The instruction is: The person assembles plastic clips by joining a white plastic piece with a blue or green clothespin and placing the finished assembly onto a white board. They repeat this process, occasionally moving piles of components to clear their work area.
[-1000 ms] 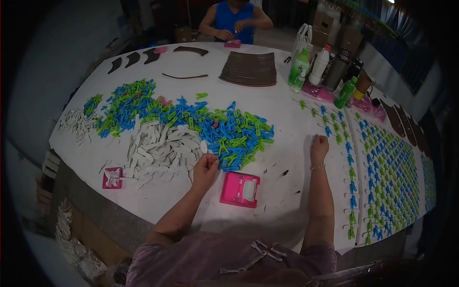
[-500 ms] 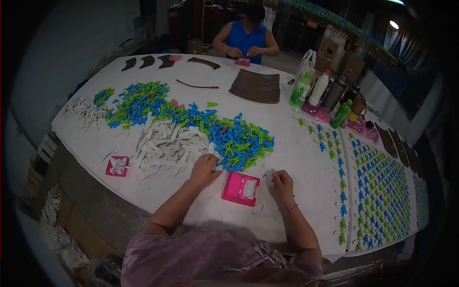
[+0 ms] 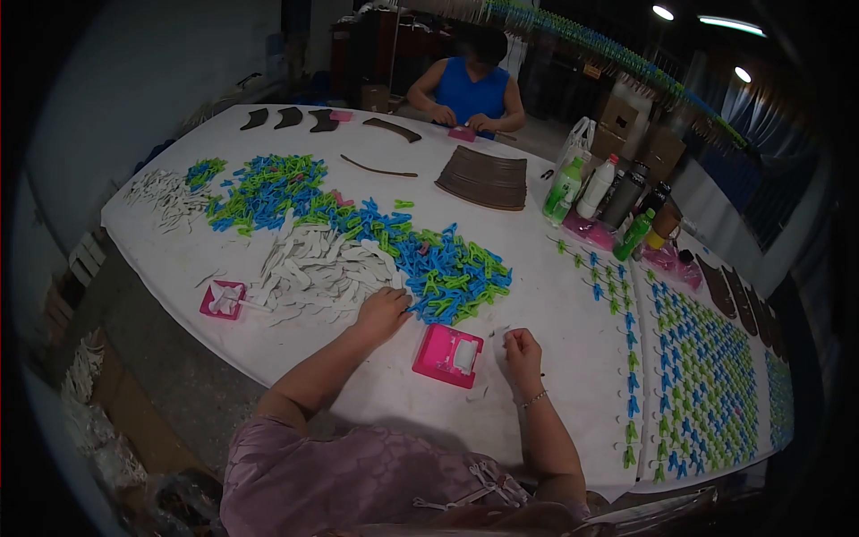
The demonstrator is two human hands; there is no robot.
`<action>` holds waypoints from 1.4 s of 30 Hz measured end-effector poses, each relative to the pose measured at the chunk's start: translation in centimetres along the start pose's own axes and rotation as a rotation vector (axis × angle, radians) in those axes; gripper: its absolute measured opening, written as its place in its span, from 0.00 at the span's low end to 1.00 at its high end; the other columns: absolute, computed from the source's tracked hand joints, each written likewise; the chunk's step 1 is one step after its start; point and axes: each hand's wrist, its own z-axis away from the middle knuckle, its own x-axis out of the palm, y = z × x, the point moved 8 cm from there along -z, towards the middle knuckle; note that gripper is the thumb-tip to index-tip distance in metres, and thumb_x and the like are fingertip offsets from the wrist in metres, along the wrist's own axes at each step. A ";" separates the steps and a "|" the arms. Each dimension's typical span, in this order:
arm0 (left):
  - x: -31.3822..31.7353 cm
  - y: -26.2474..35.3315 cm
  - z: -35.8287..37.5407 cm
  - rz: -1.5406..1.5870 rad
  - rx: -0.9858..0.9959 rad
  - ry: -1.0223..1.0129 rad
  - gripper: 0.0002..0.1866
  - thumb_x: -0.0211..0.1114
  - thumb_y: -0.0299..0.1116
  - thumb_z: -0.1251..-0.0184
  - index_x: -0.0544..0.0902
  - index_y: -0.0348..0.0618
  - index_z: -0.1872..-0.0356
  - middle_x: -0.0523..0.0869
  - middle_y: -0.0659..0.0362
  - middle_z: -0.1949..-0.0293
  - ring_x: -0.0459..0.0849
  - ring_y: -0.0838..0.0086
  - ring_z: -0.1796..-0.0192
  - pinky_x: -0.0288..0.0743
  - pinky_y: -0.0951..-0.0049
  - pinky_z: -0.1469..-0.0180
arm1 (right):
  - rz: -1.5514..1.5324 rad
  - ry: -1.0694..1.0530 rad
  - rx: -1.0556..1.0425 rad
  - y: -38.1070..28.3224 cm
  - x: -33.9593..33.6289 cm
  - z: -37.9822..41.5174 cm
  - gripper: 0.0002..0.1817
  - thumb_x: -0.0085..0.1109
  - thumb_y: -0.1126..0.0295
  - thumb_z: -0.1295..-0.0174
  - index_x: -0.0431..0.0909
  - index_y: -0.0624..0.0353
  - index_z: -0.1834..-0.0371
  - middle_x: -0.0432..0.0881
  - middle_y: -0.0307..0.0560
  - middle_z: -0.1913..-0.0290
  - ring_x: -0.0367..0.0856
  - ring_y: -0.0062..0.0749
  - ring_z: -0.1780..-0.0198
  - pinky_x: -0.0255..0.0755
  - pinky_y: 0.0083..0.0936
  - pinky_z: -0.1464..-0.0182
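My left hand [image 3: 385, 313] lies at the right edge of the pile of white strips [image 3: 322, 273], where it meets the blue and green clips [image 3: 456, 273]. Its fingers point into the pile, and their tips are too unclear to tell what they touch. To the right of the pink tray [image 3: 431, 352], my right hand [image 3: 522, 352] is closed with fingers bent together. A small pale piece shows by its fingertips, too small to name. On the tray sits a white block [image 3: 465, 355].
A smaller pink tray [image 3: 215, 300] holds white pieces at left. Bottles [image 3: 564, 188] stand at the back right beside a brown ribbed mat [image 3: 483, 177]. Rows of clips [image 3: 707, 385] cover the right side. Across the table, a person in blue [image 3: 474, 85] handles something.
The whole view has shifted slightly. Both hands stay in nearly the same places relative to the pile and the pink tray.
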 end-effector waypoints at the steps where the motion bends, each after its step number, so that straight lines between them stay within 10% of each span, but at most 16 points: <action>1: 0.5 -0.3 -0.1 -0.025 0.015 -0.013 0.10 0.65 0.33 0.45 0.82 0.45 0.62 0.82 0.58 0.57 0.80 0.62 0.55 0.76 0.63 0.54 | 0.005 0.002 -0.012 0.2 0.0 0.0 0.07 0.55 0.68 0.34 0.76 0.61 0.65 0.78 0.34 0.74 0.71 0.14 0.74 0.67 0.15 0.71; 29: 0.0 -3.1 0.8 0.135 0.345 -0.285 0.14 0.64 0.42 0.41 0.85 0.47 0.58 0.84 0.59 0.60 0.79 0.61 0.55 0.75 0.62 0.55 | 0.135 -0.015 -0.116 0.7 0.4 -0.2 0.09 0.55 0.67 0.33 0.77 0.62 0.65 0.76 0.34 0.76 0.69 0.15 0.75 0.66 0.16 0.71; 32: 0.1 -6.0 -0.1 0.349 -0.138 -0.747 0.13 0.65 0.38 0.40 0.84 0.43 0.58 0.84 0.56 0.58 0.80 0.60 0.54 0.74 0.62 0.54 | 0.156 -0.010 -0.133 1.0 0.5 -0.4 0.09 0.55 0.67 0.33 0.77 0.63 0.64 0.76 0.34 0.75 0.69 0.15 0.74 0.66 0.16 0.70; 38: -3.6 -14.1 -4.9 -0.075 -0.142 0.214 0.10 0.61 0.31 0.41 0.85 0.47 0.59 0.82 0.57 0.58 0.81 0.59 0.54 0.77 0.59 0.55 | 0.155 -0.004 -0.130 0.6 0.7 0.0 0.09 0.55 0.67 0.33 0.77 0.63 0.65 0.76 0.35 0.75 0.68 0.14 0.74 0.65 0.16 0.70; 42: -0.7 -15.7 -6.0 -0.135 -0.109 -0.051 0.11 0.61 0.29 0.42 0.85 0.49 0.58 0.81 0.57 0.56 0.81 0.57 0.55 0.78 0.59 0.54 | 0.188 0.018 -0.139 0.9 0.4 -0.1 0.09 0.55 0.67 0.33 0.77 0.63 0.65 0.76 0.34 0.76 0.68 0.14 0.74 0.65 0.16 0.70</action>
